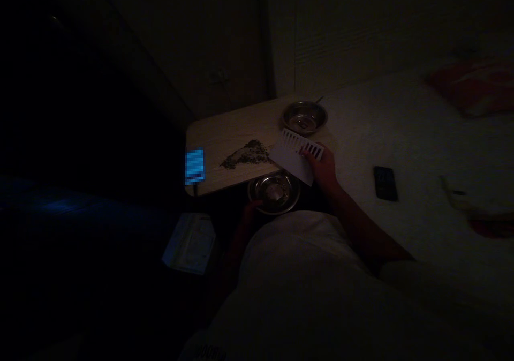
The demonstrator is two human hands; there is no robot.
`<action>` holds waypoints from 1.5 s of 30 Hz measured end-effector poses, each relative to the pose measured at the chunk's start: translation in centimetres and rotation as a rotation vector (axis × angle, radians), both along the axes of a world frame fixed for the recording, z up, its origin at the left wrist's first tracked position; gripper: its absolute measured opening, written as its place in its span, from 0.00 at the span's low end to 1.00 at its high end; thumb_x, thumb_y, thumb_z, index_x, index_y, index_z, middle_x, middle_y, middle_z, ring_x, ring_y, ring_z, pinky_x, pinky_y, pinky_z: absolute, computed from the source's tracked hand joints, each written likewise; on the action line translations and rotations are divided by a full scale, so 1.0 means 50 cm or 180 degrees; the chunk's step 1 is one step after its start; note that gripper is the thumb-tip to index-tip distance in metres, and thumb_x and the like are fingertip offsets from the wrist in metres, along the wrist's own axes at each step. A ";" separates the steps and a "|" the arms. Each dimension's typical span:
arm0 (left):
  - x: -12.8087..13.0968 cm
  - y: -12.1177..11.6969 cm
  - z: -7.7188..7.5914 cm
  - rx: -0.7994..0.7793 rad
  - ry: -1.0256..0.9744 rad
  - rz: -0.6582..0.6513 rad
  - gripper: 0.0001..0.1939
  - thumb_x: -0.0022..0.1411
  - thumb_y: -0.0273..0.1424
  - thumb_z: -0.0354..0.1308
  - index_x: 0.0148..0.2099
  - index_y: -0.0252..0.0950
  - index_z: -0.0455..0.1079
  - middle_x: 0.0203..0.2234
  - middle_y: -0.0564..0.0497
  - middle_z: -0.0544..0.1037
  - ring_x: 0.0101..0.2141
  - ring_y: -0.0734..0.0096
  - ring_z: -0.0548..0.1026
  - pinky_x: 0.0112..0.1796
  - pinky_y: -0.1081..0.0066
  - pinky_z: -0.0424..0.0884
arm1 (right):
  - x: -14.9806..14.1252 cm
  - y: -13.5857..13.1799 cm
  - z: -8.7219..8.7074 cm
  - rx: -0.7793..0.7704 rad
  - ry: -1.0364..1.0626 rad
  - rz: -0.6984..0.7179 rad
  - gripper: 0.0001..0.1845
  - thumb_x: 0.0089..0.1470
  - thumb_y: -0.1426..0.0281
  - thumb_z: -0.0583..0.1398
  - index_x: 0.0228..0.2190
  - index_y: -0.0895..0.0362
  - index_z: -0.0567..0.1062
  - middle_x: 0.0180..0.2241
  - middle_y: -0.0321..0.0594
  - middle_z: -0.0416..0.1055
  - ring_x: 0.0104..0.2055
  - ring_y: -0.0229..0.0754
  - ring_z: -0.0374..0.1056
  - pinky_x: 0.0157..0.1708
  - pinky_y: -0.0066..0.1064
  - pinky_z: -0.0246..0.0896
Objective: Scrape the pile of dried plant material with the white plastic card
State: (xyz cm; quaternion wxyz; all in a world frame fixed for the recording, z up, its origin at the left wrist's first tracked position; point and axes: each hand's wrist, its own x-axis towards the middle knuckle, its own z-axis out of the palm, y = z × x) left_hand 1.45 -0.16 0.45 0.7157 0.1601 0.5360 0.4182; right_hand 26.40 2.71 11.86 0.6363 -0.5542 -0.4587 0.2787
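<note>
In dim light, my right hand (324, 169) grips a white sheet of card (289, 158) with a row of slots along its upper edge. The card's left side is beside a pile of small dark grains (247, 155) spread on a wooden table (217, 133). My left hand (254, 205) has its fingers closed on the rim of a metal bowl (295, 197), held just below the table's front edge. A few grains and a pale patch show inside that bowl. Behind the card stands a second metal bowl (304, 119), with a thin handle sticking out at its right.
A lit phone screen (195, 166) is at the table's left end. Right of the table, a dark phone (385, 183) lies on a pale surface (421, 147), with a red cloth-like item (474, 85) farther back. Low on the left is a pale box (190, 243).
</note>
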 end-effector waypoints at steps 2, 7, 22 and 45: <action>0.001 0.001 0.002 0.0015 0.0028 0.0045 0.09 0.36 0.26 0.64 0.27 0.33 0.76 0.25 0.46 0.81 0.43 0.46 0.78 0.47 0.56 0.71 | 0.001 0.001 -0.003 -0.0011 0.0009 -0.0006 0.14 0.47 0.58 0.64 0.31 0.56 0.75 0.29 0.36 0.74 0.30 0.40 0.67 0.30 0.31 0.62; 0.001 0.003 0.002 0.0071 0.0130 0.0079 0.07 0.36 0.26 0.64 0.24 0.34 0.76 0.22 0.48 0.81 0.39 0.50 0.79 0.46 0.58 0.71 | 0.003 0.004 -0.013 -0.0002 0.0020 -0.0013 0.14 0.47 0.58 0.64 0.31 0.56 0.75 0.29 0.36 0.74 0.31 0.40 0.68 0.31 0.31 0.63; -0.001 0.002 -0.010 0.0039 -0.0035 0.0020 0.11 0.36 0.28 0.65 0.28 0.34 0.77 0.25 0.47 0.82 0.39 0.50 0.79 0.46 0.56 0.71 | 0.001 -0.003 -0.002 -0.0074 -0.0115 -0.0045 0.14 0.47 0.58 0.64 0.30 0.56 0.74 0.27 0.35 0.72 0.29 0.39 0.65 0.30 0.30 0.61; 0.001 0.004 0.000 0.0074 0.0092 0.0078 0.06 0.35 0.25 0.63 0.24 0.34 0.75 0.22 0.47 0.80 0.40 0.46 0.78 0.48 0.55 0.70 | -0.001 -0.001 -0.006 -0.0029 -0.0055 -0.0039 0.14 0.47 0.58 0.64 0.31 0.55 0.75 0.29 0.36 0.73 0.30 0.40 0.67 0.31 0.31 0.62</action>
